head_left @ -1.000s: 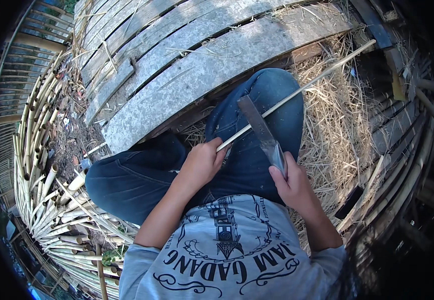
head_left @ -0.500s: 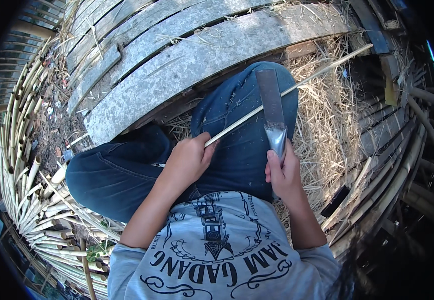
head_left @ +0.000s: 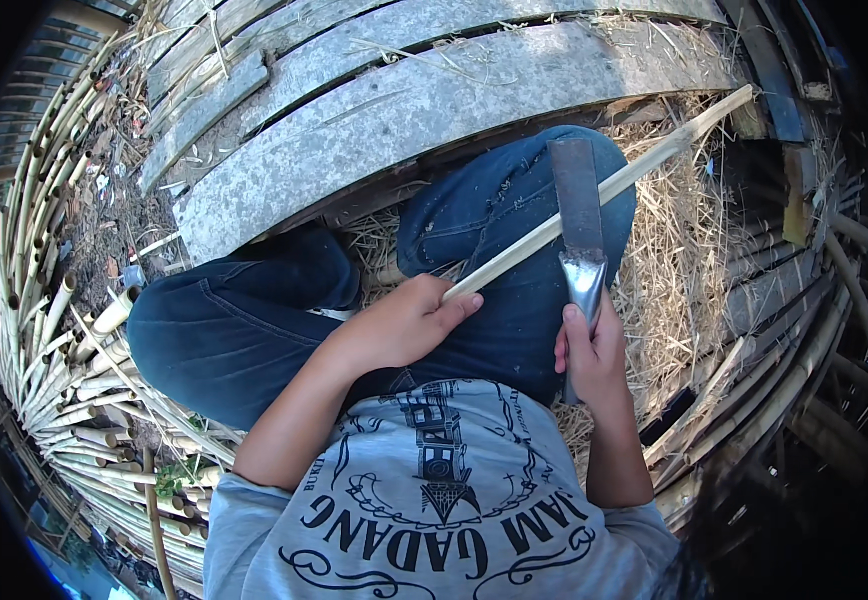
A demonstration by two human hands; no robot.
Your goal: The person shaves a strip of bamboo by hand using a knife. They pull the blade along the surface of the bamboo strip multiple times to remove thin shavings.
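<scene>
Across my raised right thigh slants a long pale bamboo strip [head_left: 514, 256], its far end reaching up to the right. My left hand [head_left: 419, 318] is closed around its near end, thumb lying along it. A knife [head_left: 579, 205] with a broad, dark, blunt-ended blade and a shiny metal collar is in my right hand [head_left: 592, 345], fingers wrapped round the handle. The blade points away from me and lies across the strip from above, just over my knee. Whether the edge bites into the strip cannot be made out. Most of the handle is hidden by my fingers.
Grey weathered planks [head_left: 374, 140] form a platform ahead of my legs. Pale shavings [head_left: 679, 255] cover the ground at my right. Cut bamboo poles [head_left: 44, 270] are stacked along the left, and more split bamboo [head_left: 754, 390] lies at the right.
The strip now shows a broader face. My left hand has shifted right and turned, its thumb now on top of the strip. My right hand and the knife have moved slightly right.
</scene>
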